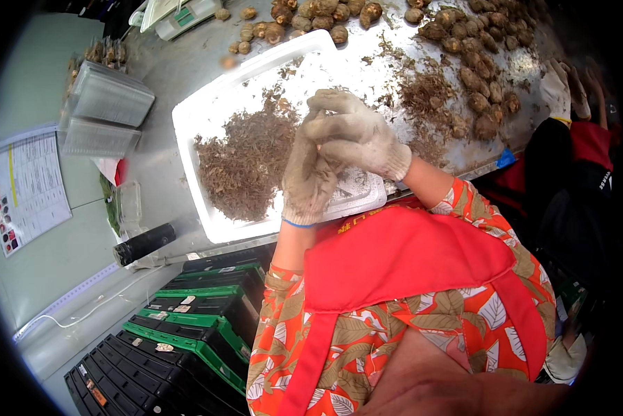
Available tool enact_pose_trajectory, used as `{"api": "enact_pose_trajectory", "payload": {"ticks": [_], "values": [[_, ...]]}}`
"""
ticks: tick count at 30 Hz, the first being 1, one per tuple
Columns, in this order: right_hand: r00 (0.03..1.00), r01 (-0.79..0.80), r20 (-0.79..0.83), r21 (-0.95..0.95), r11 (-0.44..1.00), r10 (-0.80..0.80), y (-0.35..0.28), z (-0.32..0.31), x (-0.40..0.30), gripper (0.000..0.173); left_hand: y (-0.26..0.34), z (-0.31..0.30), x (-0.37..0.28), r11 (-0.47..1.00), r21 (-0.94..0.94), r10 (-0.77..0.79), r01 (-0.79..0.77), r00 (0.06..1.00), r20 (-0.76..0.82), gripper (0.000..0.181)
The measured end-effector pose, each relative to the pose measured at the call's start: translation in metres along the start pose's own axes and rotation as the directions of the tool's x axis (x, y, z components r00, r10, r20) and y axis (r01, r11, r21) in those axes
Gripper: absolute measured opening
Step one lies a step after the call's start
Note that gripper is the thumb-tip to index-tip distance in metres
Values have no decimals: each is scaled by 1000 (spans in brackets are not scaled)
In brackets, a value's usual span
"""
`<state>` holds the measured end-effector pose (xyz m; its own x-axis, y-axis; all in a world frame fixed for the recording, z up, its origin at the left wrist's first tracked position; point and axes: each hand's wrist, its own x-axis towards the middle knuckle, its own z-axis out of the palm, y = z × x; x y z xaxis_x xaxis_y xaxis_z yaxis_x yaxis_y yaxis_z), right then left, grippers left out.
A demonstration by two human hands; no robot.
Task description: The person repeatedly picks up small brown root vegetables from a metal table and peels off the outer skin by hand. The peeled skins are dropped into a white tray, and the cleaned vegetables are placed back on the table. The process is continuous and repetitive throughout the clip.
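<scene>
My left hand [309, 179] and my right hand [361, 132], both in soiled knit work gloves, meet over a white foam box [189, 171]. Their fingers curl together around what appears to be a small taro corm [319, 147]. Only a bit of orange-brown shows between the gloves, and the rest is hidden. Brown fibrous peelings [244, 166] lie heaped in the box, left of my left hand. Beneath my wrists is the box's near right corner, with a raised foam ledge [361, 192].
Taro corms [322, 21] lie behind the box, and a larger heap [478, 62] is at right. Loose peelings [428, 96] litter the metal table [161, 125]. Clear plastic trays [109, 93] stand left. Black and green crates [187, 312] are below. Another person's gloved hand [556, 91] is at far right.
</scene>
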<state>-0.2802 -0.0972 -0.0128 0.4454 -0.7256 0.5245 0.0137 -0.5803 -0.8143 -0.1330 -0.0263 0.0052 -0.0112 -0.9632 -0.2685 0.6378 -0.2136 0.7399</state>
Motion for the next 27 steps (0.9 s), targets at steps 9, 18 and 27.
{"api": "enact_pose_trajectory", "payload": {"ticks": [9,18,27], "values": [[821,-403,-39,667,626,570,31,-28,-3,37,-8,-22,1,828,-515,-116,221,966,230,59],[894,-435,69,364,823,442,2,-14,-5,42,-10,-17,0,882,-433,-82,186,965,248,69],[792,-532,251,732,426,557,23,-2,-13,37,-15,-21,4,859,-431,-265,276,960,86,80]]}}
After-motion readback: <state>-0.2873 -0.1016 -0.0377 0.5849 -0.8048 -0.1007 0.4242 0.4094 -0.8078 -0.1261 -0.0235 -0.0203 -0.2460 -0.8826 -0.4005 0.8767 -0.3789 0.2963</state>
